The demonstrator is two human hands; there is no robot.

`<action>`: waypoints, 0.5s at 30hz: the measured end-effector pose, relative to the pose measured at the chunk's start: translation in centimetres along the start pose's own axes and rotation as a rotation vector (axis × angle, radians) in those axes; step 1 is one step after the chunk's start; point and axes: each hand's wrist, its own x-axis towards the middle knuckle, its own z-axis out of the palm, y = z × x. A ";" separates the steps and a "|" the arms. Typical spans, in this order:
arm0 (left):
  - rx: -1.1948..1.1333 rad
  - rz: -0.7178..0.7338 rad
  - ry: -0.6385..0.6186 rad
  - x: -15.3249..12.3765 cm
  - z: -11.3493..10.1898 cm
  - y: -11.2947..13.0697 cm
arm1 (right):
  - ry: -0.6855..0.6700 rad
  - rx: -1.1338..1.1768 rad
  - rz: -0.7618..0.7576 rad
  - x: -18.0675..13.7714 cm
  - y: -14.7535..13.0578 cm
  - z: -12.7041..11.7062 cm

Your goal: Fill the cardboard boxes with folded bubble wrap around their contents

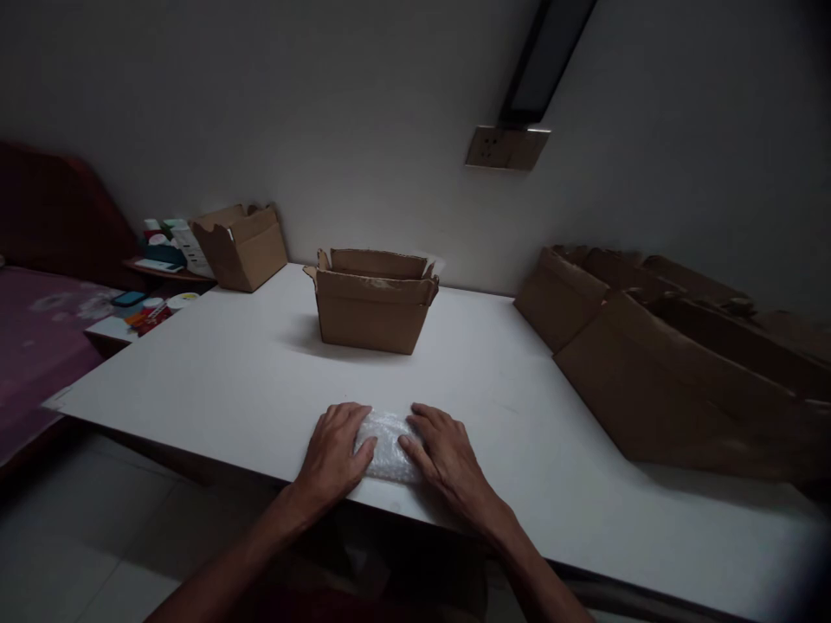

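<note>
A small packet of clear bubble wrap [388,446] lies flat on the white table near its front edge; what is inside, if anything, cannot be made out. My left hand [334,450] grips its left end, with the thumb resting on top. On the right end, my right hand [447,450] holds the packet in the same way, its thumb pressing the upper face. The far fingertips of both hands curl around the packet's sides. Beyond them stands an open cardboard box [373,316] with its flaps up.
The white table [247,372] reaches back to the wall. Larger open cardboard boxes [681,389] stand at the right. Another cardboard box [250,251] sits at the back left corner. A bed [45,346] and a side stand with small items are on the left.
</note>
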 end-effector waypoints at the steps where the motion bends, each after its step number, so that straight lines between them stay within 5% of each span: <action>1: -0.013 -0.010 -0.003 -0.1 0.0 -0.1 | -0.011 0.034 -0.006 -0.1 0.0 0.1; 10: -0.257 -0.161 -0.211 -0.6 -1.9 1.2 | -0.164 0.366 0.094 -1.2 -0.7 -1.1; 15: -0.248 -0.068 -0.181 0.2 -2.0 1.5 | -0.258 0.424 0.129 -0.5 -0.2 -2.1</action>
